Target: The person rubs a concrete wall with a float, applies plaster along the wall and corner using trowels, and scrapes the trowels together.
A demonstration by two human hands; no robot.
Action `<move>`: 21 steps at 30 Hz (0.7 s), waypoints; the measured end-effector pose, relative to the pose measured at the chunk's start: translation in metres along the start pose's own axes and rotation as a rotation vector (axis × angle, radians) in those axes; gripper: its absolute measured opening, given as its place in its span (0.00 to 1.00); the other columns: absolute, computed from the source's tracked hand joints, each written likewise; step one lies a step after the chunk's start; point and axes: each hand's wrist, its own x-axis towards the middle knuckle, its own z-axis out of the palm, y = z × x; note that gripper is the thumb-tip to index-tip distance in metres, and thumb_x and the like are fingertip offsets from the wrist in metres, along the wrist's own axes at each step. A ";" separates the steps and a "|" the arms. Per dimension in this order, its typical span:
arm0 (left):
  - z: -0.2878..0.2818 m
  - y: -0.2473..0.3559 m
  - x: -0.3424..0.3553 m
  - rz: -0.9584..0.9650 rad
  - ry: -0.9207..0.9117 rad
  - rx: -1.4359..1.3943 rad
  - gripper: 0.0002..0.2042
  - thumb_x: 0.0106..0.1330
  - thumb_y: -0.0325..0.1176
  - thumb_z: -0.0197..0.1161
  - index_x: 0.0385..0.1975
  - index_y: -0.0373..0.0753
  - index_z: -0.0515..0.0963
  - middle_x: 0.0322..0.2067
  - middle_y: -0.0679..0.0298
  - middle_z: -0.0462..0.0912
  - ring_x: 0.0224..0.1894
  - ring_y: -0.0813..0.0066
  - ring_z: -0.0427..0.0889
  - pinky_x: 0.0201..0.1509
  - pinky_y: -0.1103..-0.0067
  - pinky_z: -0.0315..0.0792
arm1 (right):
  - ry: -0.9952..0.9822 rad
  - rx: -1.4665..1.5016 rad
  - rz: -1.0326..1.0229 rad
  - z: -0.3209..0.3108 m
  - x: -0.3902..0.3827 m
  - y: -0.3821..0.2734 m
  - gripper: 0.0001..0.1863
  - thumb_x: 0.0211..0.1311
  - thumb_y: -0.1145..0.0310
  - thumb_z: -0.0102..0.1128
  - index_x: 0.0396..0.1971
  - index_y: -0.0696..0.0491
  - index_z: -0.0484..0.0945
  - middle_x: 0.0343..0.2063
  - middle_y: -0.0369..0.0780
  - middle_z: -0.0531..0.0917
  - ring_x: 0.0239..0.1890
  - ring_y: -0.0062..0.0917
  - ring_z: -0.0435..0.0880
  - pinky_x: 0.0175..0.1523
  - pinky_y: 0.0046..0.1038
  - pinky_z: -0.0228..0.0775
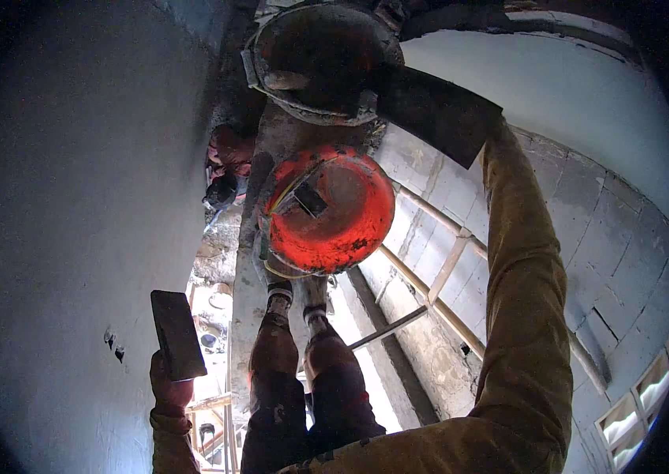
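My left hand (171, 389), low beside the grey wall, grips a dark, flat rectangular plastering trowel (177, 335); the trowel hides part of the fingers. My right arm stretches far forward. At its end my right hand (499, 136) is closed on a larger dark rectangular board (439, 113), whose far end reaches the rim of a mortar-crusted tub (315, 118). The tub's shadowed inside holds dark material and a pale lump. Nearer to me sits a bright red basin (350, 241) with a small dark rectangular piece (310, 200) inside.
A smooth grey wall (90, 213) rises close on my left. My legs stand on a narrow plank (245, 316). Wooden poles (453, 320) and a block wall (579, 213) lie to the right. Bright ground shows far below. A reddish shape (230, 150) beyond the plank is unclear.
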 end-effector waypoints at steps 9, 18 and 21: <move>0.007 -0.027 -0.054 0.025 0.047 -0.080 0.19 0.68 0.42 0.54 0.55 0.40 0.74 0.51 0.59 0.80 0.53 0.63 0.80 0.59 0.64 0.72 | -0.312 0.964 -0.015 -0.015 -0.128 0.106 0.25 0.71 0.53 0.48 0.60 0.52 0.62 0.29 0.37 0.73 0.21 0.22 0.67 0.25 0.28 0.64; -0.059 -0.104 -0.179 0.482 0.335 1.215 0.26 0.49 0.35 0.72 0.48 0.37 0.72 0.39 0.56 0.77 0.43 0.54 0.77 0.50 0.66 0.74 | -1.166 1.398 0.183 0.017 -0.222 0.059 0.26 0.72 0.53 0.46 0.61 0.53 0.59 0.24 0.36 0.71 0.14 0.19 0.63 0.19 0.25 0.60; -0.053 -0.136 -0.230 0.779 0.491 1.795 0.22 0.53 0.39 0.69 0.47 0.40 0.72 0.40 0.59 0.78 0.41 0.58 0.78 0.51 0.66 0.72 | -1.276 1.303 0.371 0.047 -0.241 0.019 0.26 0.73 0.54 0.45 0.62 0.53 0.58 0.23 0.35 0.71 0.12 0.18 0.62 0.17 0.25 0.59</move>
